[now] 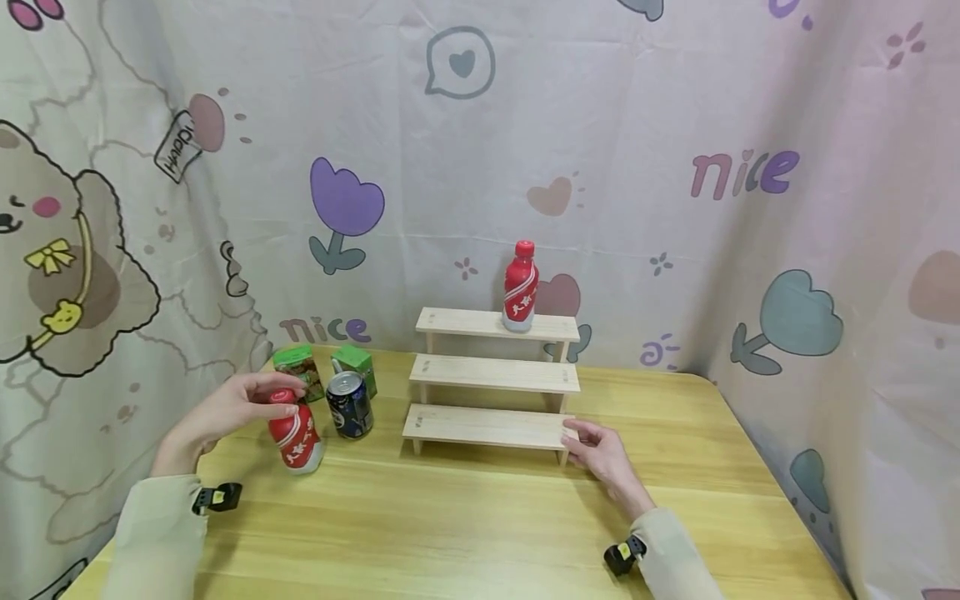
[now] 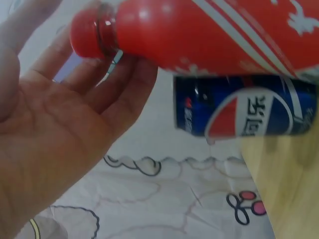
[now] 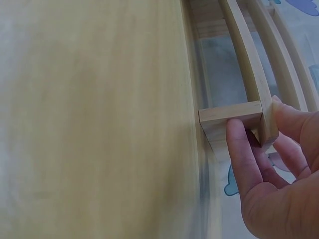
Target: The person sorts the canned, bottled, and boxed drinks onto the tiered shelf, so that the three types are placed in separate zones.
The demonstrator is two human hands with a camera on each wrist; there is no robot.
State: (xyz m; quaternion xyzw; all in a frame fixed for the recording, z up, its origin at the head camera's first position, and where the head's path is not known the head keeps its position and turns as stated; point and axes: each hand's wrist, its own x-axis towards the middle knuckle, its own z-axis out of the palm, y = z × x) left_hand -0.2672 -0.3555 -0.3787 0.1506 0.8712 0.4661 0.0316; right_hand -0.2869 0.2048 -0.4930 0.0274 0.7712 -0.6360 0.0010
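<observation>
Over on the left, my left hand (image 1: 247,402) is at the neck of a red drink bottle (image 1: 297,442), thumb on the near side and fingers round the far side. Its red cap (image 2: 85,34) lies close to the palm in the left wrist view; the fingertips are hidden behind the bottle. A dark blue cola can (image 1: 349,407) stands just right of this bottle. My right hand (image 1: 600,454) grips the right end of the lowest step of a three-step wooden shelf (image 1: 487,427), thumb above and fingers by the leg (image 3: 230,112).
A second red bottle (image 1: 521,292) stands upright on the top step. Behind the can are a green-lidded container (image 1: 298,367) and a green box (image 1: 354,365). The wooden table (image 1: 450,533) meets a patterned curtain (image 1: 622,108) at the back and sides.
</observation>
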